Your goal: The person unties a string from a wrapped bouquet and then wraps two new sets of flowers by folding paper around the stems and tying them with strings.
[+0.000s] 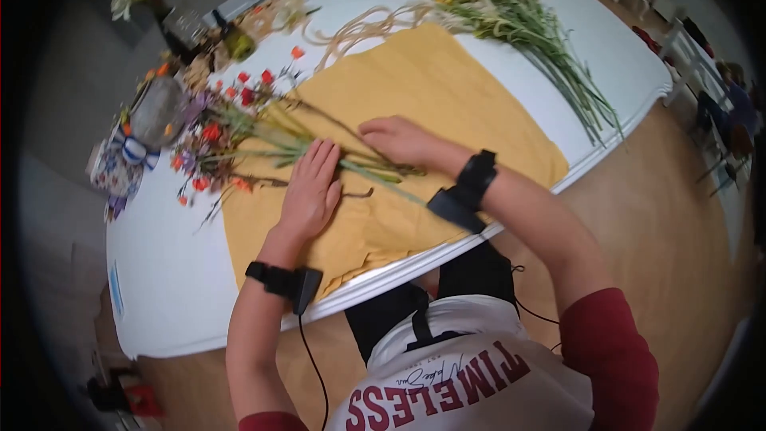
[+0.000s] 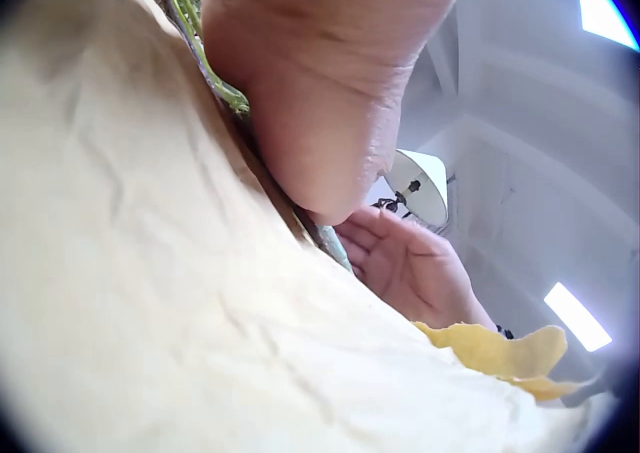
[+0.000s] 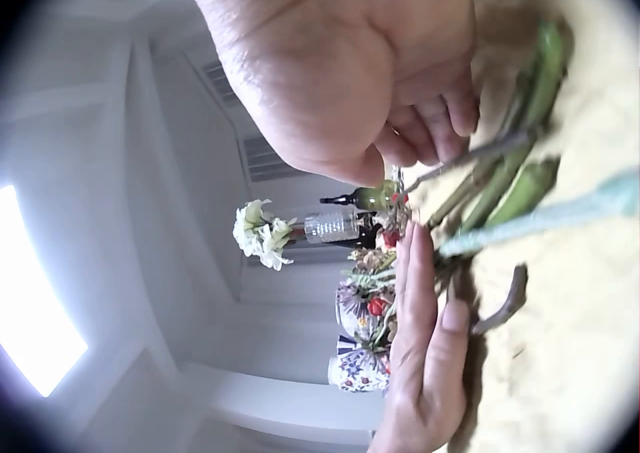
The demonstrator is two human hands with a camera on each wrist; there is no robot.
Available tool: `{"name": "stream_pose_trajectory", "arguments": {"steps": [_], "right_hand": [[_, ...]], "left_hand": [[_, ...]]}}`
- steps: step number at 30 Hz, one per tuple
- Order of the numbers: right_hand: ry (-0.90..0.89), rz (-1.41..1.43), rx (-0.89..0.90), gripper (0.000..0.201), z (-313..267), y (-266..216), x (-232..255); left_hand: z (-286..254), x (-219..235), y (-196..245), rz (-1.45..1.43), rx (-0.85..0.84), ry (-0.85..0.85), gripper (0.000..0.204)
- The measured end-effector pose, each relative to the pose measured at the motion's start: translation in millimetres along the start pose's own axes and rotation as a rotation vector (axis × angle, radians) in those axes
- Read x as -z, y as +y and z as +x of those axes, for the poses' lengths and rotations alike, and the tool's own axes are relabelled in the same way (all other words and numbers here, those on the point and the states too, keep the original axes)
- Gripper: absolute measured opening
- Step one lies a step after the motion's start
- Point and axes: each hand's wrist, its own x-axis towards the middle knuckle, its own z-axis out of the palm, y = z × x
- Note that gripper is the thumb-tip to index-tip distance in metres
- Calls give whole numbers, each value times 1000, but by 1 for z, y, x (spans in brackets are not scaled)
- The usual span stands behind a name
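Note:
A loose bunch of flowers (image 1: 211, 132) with red, orange and purple heads lies on a yellow cloth (image 1: 447, 84), heads to the left. My left hand (image 1: 308, 195) rests across its green stems with the fingers straight. My right hand (image 1: 404, 144) is beside the stem ends, near a dark branch (image 1: 325, 116). In the right wrist view the right hand's fingers (image 3: 440, 123) bend loosely above the stems, gripping nothing visible. A pale green stem (image 3: 540, 225) sticks out beyond the others, and a short dark twig (image 3: 508, 298) lies near my left hand.
Long green stems with pale blooms (image 1: 550, 56) lie at the table's right. Beige ribbon strands (image 1: 363, 32) lie behind the cloth. A grey vase (image 1: 157, 112), a patterned blue-and-white vessel (image 1: 116, 172) and a green bottle (image 1: 237, 41) stand at the left. The white table's edge (image 1: 399, 271) is close to my body.

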Motion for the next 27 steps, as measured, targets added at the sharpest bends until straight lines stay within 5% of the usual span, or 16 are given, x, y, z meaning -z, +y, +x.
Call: {"name": "stream_pose_trajectory", "arguments": {"steps": [5, 18, 27], "right_hand": [[-22, 274, -136, 26, -21, 14, 15], [-91, 205, -60, 27, -30, 12, 11], [152, -257, 7, 27, -28, 2, -9]], "left_hand": [[0, 1, -1, 6, 50, 1, 53], [7, -4, 5, 38, 114, 48, 47], [7, -4, 2, -7, 92, 212, 31]]}}
